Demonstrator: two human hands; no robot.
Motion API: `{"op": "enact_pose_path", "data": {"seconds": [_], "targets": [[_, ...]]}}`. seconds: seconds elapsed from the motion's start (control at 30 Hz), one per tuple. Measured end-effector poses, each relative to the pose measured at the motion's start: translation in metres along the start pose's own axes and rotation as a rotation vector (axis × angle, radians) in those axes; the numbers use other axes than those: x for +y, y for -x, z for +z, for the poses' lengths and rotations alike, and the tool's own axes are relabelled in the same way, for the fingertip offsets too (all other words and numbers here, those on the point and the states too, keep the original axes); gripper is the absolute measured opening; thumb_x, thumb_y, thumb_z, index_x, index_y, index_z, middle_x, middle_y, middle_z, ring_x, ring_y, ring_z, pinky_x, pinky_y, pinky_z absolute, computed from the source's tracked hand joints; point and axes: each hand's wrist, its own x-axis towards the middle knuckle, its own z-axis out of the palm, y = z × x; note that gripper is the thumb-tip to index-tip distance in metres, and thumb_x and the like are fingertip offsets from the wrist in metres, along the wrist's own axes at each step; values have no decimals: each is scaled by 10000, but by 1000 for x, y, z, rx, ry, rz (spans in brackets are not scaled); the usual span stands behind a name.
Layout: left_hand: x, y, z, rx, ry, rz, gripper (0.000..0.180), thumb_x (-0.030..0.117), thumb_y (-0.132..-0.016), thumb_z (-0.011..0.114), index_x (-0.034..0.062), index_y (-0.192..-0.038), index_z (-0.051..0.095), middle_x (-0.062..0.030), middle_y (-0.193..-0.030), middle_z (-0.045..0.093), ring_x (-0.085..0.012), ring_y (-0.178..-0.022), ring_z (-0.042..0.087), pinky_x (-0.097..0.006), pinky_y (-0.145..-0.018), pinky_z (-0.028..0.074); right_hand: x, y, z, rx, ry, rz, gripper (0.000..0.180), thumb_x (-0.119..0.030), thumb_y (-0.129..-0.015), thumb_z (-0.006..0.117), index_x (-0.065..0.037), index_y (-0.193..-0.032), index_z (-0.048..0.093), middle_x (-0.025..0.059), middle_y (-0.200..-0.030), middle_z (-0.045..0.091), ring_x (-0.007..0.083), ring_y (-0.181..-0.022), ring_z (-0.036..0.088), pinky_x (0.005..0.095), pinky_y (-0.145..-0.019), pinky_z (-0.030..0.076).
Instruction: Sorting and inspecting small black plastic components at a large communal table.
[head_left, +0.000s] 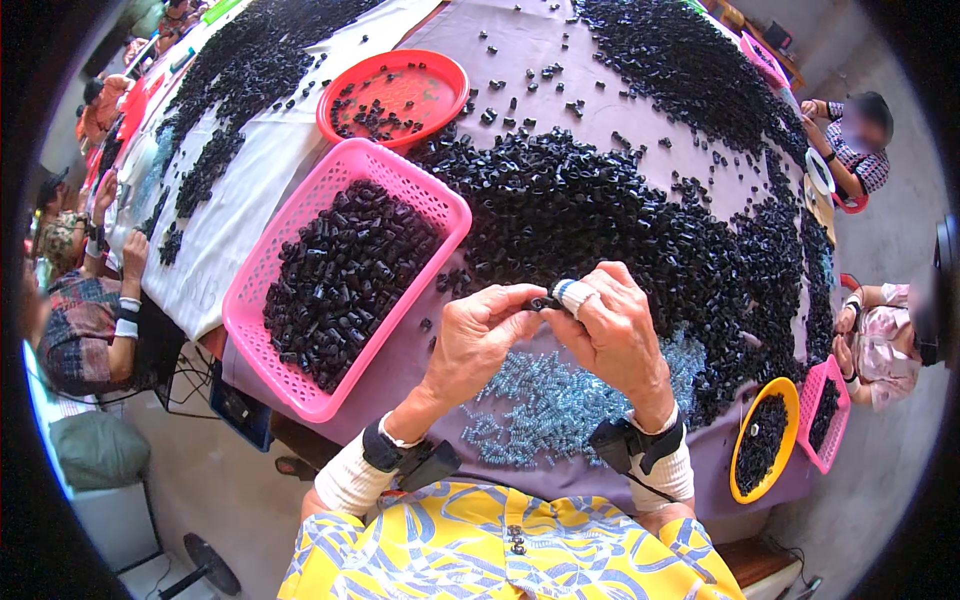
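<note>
Both hands meet over the springs (pixel 545 405) | my left hand (pixel 478 335) and right hand (pixel 612 325) pinch one small black part (pixel 541 302) between closed fingertips | part sits just above the springs, right of the pink basket (pixel 300 240), below the black pile (pixel 600 200)

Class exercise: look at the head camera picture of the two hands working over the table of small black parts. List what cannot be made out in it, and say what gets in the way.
- Head view: the small black part held between left hand and right hand; fingers cover most of it, shape unclear.
- Pale blue springs: partly hidden by both wrists.
- Pink basket: its depth, hidden by black parts.
- Yellow bowl: too small and bent near the rim.
</note>
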Motion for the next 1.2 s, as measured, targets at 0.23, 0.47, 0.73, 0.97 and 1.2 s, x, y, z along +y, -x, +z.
{"op": "enact_pose_path", "data": {"seconds": [0.23,0.47,0.73,0.97,1.2], "targets": [[6,-1,0,4,-254,144,244,-19,-822,631,-10,-1065,654,-65,-863,651,-95,-744,623,-222,-636,501,0,0,0,-46,23,-36,166,-146,-748,701,-45,-798,579,63,-696,549,228,-654,542,376,-725,426],[0,-2,-2,0,-324,247,258,-51,-802,626,-12,-1055,658,-91,-879,652,-130,-742,628,-242,-647,507,-4,3,2,-117,132,-55,153,-99,-739,673,-17,-800,559,60,-677,512,228,-656,526,384,-751,419],[3,-1,-1,21,-297,270,259,-83,-814,603,-13,-1056,664,-77,-888,651,-101,-761,628,-223,-674,525,-13,7,7,-74,239,-18,172,-57,-728,639,29,-864,579,116,-784,577,257,-756,572,432,-819,406],[6,3,-1,48,-268,216,272,-87,-804,611,-6,-1058,665,-58,-878,648,-91,-743,618,-213,-662,509,-15,7,9,-70,248,7,218,-44,-715,625,49,-904,572,148,-840,595,285,-817,577,442,-838,406],[3,4,-1,26,-195,159,296,-82,-792,622,8,-1071,670,-50,-865,640,-88,-747,607,-217,-659,494,-15,10,12,-95,225,5,199,-40,-726,613,55,-892,558,162,-823,576,297,-788,559,436,-819,409]]}}
